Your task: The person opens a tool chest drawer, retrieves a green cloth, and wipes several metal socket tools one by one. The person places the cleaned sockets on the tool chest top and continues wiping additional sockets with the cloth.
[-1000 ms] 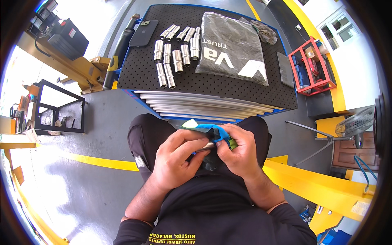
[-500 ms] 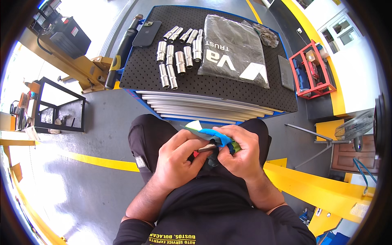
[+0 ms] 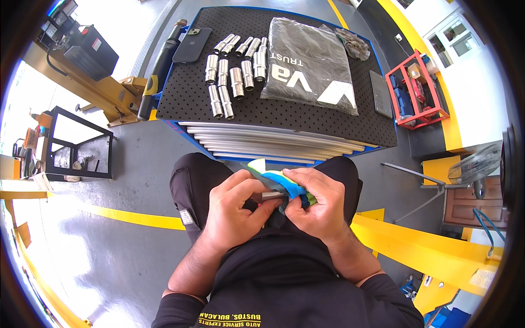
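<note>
Above my lap, both hands are closed and close together. My right hand (image 3: pixel 321 205) pinches a multicoloured cloth rag (image 3: pixel 292 186) in blue, grey and yellow-green. Between the fingers and thumb of my left hand (image 3: pixel 236 209) is a shiny metal socket-like piece (image 3: pixel 272 195), its far end covered by the rag. Most of that piece is hidden, and the left fingertips press against the rag's edge. Beyond my knees, several chrome deep sockets (image 3: pixel 237 83) lie grouped on the black perforated top of a tool cabinet (image 3: pixel 306 124).
The cabinet top also carries a black plastic-wrapped package (image 3: pixel 311 65), a phone (image 3: pixel 192 45), a dark flat device (image 3: pixel 381 94) and a crumpled rag (image 3: pixel 353 44). A red rack (image 3: pixel 416 93) and a fan (image 3: pixel 477 167) stand right, a black metal stand (image 3: pixel 79 145) left. A yellow beam (image 3: pixel 426 249) crosses at lower right.
My left fingers have shifted along the metal piece, so less of it shows. The rag has shifted slightly and its pale corner stands up more. The view has moved a little.
</note>
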`<state>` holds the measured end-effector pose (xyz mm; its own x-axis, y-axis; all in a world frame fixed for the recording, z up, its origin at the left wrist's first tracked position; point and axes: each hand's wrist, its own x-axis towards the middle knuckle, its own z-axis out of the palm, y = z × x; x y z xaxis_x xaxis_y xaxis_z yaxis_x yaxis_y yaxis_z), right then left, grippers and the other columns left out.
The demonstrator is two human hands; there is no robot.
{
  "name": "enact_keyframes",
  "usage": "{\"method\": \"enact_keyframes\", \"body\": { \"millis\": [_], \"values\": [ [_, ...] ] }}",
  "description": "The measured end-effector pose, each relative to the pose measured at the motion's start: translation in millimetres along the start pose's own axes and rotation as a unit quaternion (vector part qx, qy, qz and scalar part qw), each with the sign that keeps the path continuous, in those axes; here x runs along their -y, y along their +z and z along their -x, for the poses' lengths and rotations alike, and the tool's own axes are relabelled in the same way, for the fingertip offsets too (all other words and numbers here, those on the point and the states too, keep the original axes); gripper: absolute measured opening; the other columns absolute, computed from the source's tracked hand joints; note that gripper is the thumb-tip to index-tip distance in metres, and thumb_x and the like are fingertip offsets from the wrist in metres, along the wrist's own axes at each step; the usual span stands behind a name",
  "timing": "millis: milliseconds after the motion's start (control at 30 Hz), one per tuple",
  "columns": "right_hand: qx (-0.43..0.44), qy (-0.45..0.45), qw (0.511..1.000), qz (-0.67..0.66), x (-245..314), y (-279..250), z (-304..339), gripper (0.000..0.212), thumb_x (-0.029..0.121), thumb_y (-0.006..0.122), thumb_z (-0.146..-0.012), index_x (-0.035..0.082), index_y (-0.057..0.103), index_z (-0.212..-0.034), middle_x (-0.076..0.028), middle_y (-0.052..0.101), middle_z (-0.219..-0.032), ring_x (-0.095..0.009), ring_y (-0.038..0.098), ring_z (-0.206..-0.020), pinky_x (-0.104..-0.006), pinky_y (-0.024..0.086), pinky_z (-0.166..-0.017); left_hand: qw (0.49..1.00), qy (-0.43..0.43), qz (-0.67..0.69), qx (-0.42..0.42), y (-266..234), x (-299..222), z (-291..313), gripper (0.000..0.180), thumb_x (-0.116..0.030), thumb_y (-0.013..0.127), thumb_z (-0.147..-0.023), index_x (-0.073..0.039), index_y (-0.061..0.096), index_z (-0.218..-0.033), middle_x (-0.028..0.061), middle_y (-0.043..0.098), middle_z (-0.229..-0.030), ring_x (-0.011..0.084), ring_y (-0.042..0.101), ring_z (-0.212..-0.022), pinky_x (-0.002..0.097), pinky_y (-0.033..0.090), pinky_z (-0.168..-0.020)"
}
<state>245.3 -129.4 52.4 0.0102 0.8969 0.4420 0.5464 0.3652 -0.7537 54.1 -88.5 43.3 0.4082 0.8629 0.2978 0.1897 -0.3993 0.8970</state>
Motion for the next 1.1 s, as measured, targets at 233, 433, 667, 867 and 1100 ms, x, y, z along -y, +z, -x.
{"method": "enact_keyframes", "body": {
  "millis": [233,433,667,867,1100],
  "values": [
    [0.039,0.274,0.936,-0.217,-17,-5,1,0.019,0.007,0.067,-0.089,-0.005,0.074,-0.101,-0.003,0.072,-0.083,-0.004,0.061,-0.077,-0.0243,0.052,-0.068,0.989,0.139,-0.051,-0.026,9,4,-2,0.026,0.000,0.085,-0.074,-0.004,0.072,-0.097,0.0096,0.071,-0.096,0.0276,0.072,-0.079,0.0349,0.059,-0.070],
    [0.050,0.320,0.877,-0.354,-17,-10,5,0.021,0.010,0.064,-0.098,-0.007,0.074,-0.105,0.002,0.069,-0.087,-0.003,0.056,-0.077,-0.0211,0.047,-0.067,0.996,0.090,0.021,-0.015,3,11,-2,0.032,0.002,0.088,-0.071,-0.004,0.071,-0.098,0.0113,0.072,-0.098,0.0240,0.074,-0.086,0.0325,0.060,-0.074],
    [0.060,0.245,0.940,-0.228,10,-15,0,0.022,0.008,0.066,-0.090,-0.005,0.074,-0.106,-0.008,0.073,-0.086,-0.010,0.064,-0.076,-0.0258,0.051,-0.070,0.996,0.089,0.010,-0.016,1,8,1,0.030,0.003,0.086,-0.072,-0.004,0.071,-0.096,0.0102,0.071,-0.097,0.0252,0.073,-0.085,0.0340,0.059,-0.073],
    [0.034,0.111,0.989,-0.093,7,-6,-5,0.027,0.002,0.067,-0.078,-0.006,0.073,-0.103,-0.019,0.074,-0.091,-0.028,0.073,-0.081,-0.0327,0.057,-0.074,0.988,0.137,-0.064,-0.022,2,-3,2,0.027,0.005,0.083,-0.071,-0.004,0.072,-0.094,0.0092,0.069,-0.098,0.0258,0.071,-0.084,0.0359,0.059,-0.071],
    [0.024,0.086,0.992,-0.093,9,-7,-4,0.025,0.000,0.066,-0.075,-0.006,0.073,-0.098,-0.020,0.074,-0.090,-0.031,0.074,-0.080,-0.0336,0.058,-0.075,0.980,0.171,-0.097,-0.022,0,-1,3,0.024,0.005,0.081,-0.071,-0.002,0.074,-0.093,0.0080,0.066,-0.097,0.0240,0.068,-0.081,0.0361,0.057,-0.067]
  ]
}}
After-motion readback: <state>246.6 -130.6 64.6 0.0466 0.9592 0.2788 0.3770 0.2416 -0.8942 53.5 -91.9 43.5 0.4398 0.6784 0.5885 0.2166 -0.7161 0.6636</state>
